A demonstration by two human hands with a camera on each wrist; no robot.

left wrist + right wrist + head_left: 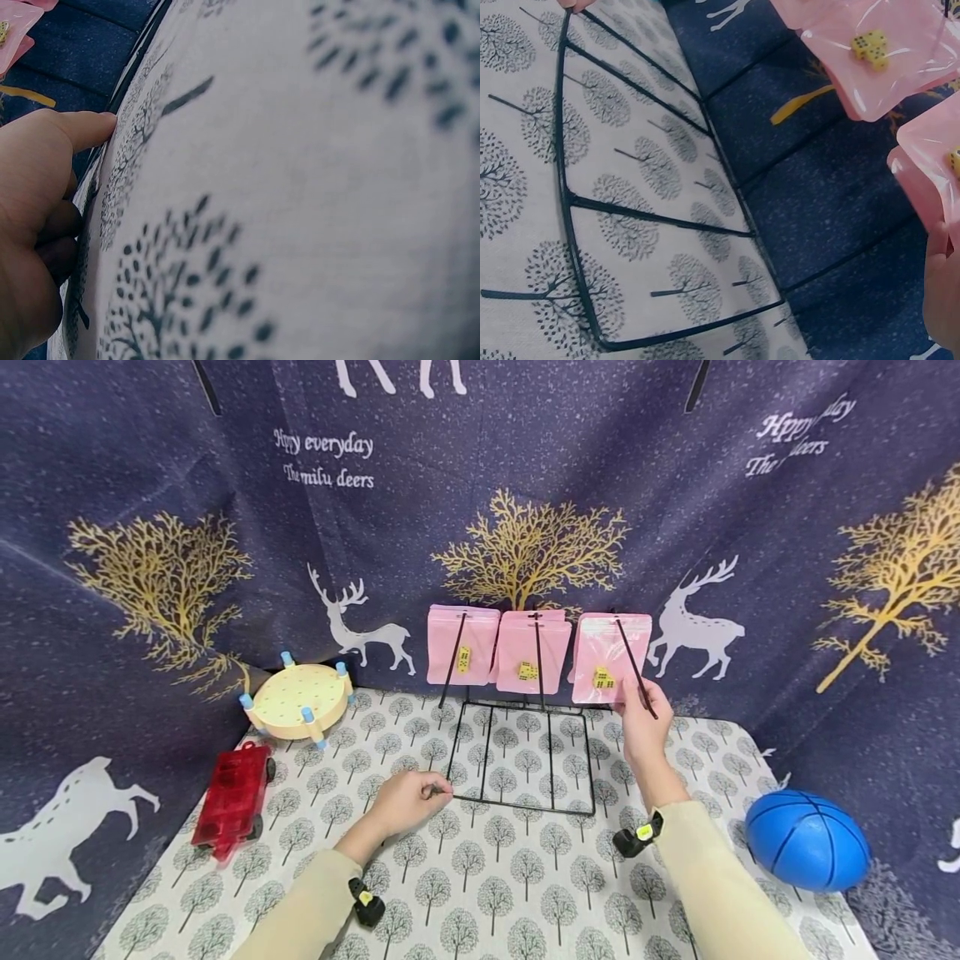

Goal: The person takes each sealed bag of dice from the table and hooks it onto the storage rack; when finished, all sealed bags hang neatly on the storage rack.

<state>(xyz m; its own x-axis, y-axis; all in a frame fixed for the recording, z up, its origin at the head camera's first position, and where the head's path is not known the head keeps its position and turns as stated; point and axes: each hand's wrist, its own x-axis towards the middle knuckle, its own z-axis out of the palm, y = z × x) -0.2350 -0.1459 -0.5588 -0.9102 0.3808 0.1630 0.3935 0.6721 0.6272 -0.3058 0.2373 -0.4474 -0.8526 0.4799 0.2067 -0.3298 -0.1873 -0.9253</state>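
A black wire display rack (517,806) stands on the table, its hooks carrying pink zip bags with yellow dice inside. My left hand (411,802) pinches the near left corner of the rack's base, its other fingers curled under. At the right hook, my right hand (643,714) holds the lower right edge of the front pink bag (592,647); its fingertips are partly hidden behind the bag. More pink bags hang on the middle hook (532,647) and the left hook (450,652). In the right wrist view a bag (870,75) hangs beyond the rack base.
At the left lie a red transparent toy cart (232,797) and an upturned cream round stool (300,702) with blue-tipped legs. A blue ball (806,841) sits at the right. A dark deer-print cloth (480,460) hangs behind the tree-print tablecloth (495,893).
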